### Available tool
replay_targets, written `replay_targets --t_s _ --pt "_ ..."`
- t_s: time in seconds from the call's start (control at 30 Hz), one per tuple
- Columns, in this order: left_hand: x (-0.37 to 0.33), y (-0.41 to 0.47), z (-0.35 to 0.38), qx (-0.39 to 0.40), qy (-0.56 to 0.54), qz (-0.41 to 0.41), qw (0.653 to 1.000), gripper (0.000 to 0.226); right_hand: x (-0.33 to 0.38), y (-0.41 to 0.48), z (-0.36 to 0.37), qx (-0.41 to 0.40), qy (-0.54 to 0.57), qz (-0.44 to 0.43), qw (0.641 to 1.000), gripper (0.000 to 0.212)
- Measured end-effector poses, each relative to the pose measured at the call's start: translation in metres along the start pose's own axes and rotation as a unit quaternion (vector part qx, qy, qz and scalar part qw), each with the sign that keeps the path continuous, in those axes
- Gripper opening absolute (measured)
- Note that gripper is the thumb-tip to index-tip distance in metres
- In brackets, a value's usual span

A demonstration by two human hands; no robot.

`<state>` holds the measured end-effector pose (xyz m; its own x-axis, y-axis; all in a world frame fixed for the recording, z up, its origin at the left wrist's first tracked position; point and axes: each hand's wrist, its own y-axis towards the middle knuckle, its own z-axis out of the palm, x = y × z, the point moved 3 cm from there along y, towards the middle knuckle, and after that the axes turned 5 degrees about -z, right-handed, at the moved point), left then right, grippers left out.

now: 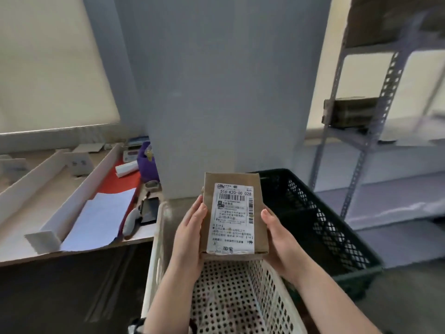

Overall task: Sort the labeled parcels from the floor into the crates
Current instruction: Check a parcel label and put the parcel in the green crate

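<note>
A brown cardboard parcel [255, 227] with a white shipping label facing me is held up in the middle of the head view, above a white perforated crate [272, 292]. My left hand [190, 239] grips its left edge, thumb along the side. My right hand [279, 239] grips its right edge, thumb on the front face. A dark green lattice crate [325, 227] stands on the floor just right of the white one, behind the parcel.
A wooden table [21, 251] on the left carries white dividers, papers, a red sheet, a purple object, a phone and a small scale. A grey pillar [216, 92] rises behind the crates. A metal rack [375, 131] with a dark box stands at the right.
</note>
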<state>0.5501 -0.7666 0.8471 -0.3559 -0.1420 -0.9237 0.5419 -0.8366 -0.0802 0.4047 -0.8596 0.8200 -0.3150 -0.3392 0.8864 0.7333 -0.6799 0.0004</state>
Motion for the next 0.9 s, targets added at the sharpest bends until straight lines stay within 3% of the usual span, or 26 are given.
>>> replay_targets --t_s 0.27,0.4,0.67,0.9 --pt "0.049 0.061 0.059 0.091 -0.001 -0.098 0.991 0.040 0.013 0.005 -0.079 -0.159 -0.029 -0.013 0.987 0.073" --pt "0.082 0.079 0.085 0.107 0.015 -0.137 0.985 0.038 0.014 0.004 -0.125 -0.200 -0.044 0.004 0.979 0.065" --pt "0.136 0.139 0.120 0.054 0.042 -0.175 0.982 0.039 0.003 0.064 -0.214 -0.184 -0.056 0.072 0.979 0.051" --pt "0.202 0.197 0.152 -0.063 0.042 -0.236 0.969 0.039 0.001 0.127 -0.299 -0.171 -0.099 0.172 0.965 0.038"
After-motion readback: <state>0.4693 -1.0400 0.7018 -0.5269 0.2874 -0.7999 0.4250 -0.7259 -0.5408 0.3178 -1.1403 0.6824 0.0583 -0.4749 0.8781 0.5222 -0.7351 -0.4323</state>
